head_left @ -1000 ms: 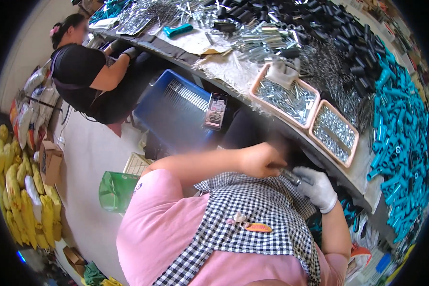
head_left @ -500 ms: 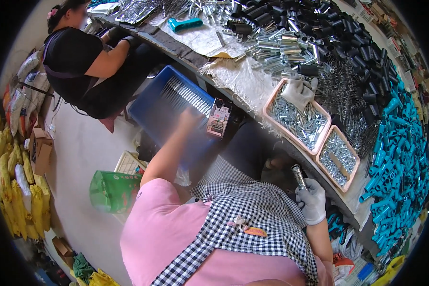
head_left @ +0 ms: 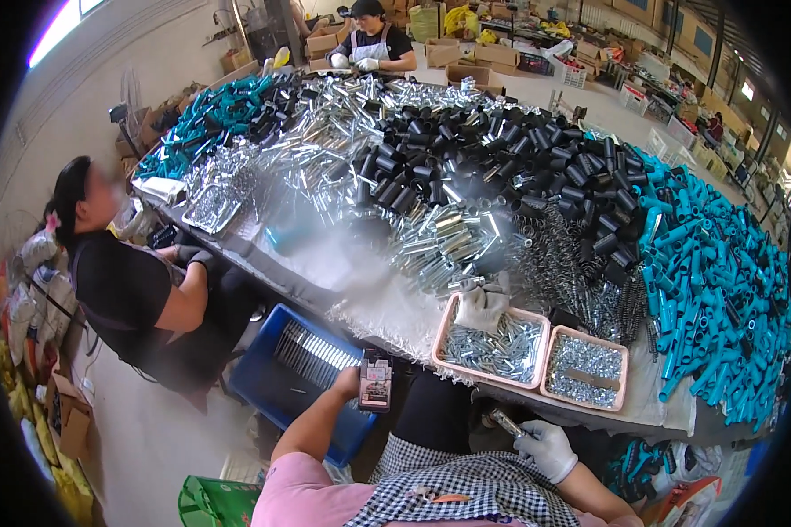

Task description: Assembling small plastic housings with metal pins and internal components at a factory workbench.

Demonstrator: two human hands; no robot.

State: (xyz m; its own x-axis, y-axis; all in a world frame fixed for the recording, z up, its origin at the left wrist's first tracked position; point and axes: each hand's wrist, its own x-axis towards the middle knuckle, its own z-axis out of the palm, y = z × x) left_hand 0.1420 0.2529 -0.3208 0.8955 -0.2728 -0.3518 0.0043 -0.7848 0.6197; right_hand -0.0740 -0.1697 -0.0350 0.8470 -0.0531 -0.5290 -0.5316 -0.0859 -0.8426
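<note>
My right hand (head_left: 549,450), in a white glove, is closed around a shiny metal cylindrical part (head_left: 506,423), which tilts up to the left above my lap. My bare left hand (head_left: 349,383) is over the right side of a blue crate (head_left: 240,379), right against the left edge of a phone-like dark rectangle with a lit picture (head_left: 376,381). Its fingers are hidden, so I cannot tell whether it grips that object. Inside the crate lies a row of slim silvery metal parts (head_left: 315,353).
Two pink trays, one of screws (head_left: 501,351) with a white glove (head_left: 482,307) on it, one of small metal pieces (head_left: 586,369), sit at the table edge. Beyond are piles of metal tubes (head_left: 448,241), black sleeves (head_left: 501,145) and teal handles (head_left: 712,272). Co-workers sit left (head_left: 141,290) and far.
The view has tilted up, showing more of the table and room. My left hand, blurred before, is now closer to the phone-like object. The metal part in my right hand leans further left.
</note>
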